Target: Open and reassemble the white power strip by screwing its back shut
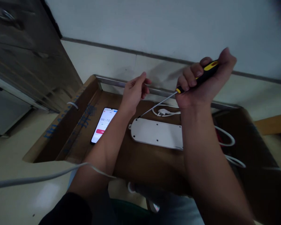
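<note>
My right hand (201,78) is wrapped round the black and yellow handle of a screwdriver (165,100). The thin shaft slants down to the left, and its tip meets the top left corner hole of a white power strip (159,132). That strip lies face down, with several dark screw holes showing; my right forearm covers its right end. Above and left of the tip, my left hand (134,90) hovers with fingers curled in and the thumb over them. Whatever it may hold is hidden.
A phone (105,122) with a running timer lies left, partly behind my left forearm. A white cord with its plug (164,112) is coiled behind the strip. The cardboard-lined tray (67,125) has raised sides and a metal rail (112,82) along the wall. Another cable (37,179) crosses the lower left.
</note>
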`<state>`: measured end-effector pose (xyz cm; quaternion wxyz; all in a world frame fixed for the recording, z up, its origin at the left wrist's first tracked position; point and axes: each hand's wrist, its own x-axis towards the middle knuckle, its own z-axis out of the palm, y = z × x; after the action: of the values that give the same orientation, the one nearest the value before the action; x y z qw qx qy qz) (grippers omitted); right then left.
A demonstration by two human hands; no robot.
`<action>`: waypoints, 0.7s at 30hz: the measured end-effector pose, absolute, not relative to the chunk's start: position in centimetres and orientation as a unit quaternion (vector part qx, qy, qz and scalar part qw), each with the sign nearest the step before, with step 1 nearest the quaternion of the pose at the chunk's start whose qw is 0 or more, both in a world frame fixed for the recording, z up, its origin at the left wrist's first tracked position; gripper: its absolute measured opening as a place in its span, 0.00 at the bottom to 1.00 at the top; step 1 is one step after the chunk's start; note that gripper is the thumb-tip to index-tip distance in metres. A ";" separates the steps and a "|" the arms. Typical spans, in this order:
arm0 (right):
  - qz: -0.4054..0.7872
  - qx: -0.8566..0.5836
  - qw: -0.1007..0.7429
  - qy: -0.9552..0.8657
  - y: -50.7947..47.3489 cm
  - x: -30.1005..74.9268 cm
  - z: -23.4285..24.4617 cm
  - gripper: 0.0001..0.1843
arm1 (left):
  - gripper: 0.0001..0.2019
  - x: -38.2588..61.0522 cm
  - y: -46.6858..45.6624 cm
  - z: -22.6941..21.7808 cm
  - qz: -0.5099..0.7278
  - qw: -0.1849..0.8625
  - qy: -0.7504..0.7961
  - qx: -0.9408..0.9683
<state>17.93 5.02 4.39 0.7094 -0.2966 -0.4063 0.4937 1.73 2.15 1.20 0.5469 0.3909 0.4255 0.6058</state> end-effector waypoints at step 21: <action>0.501 -0.177 0.669 -0.519 2.4 11.2 7.0 0.31 | 0.20 2.0 2.7 0.1 0.577 0.562 0.391 0.445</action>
<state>11.19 2.36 7.04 0.6694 -0.1766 -0.5191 0.5012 2.00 2.71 0.10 0.5621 0.4447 0.3912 0.5773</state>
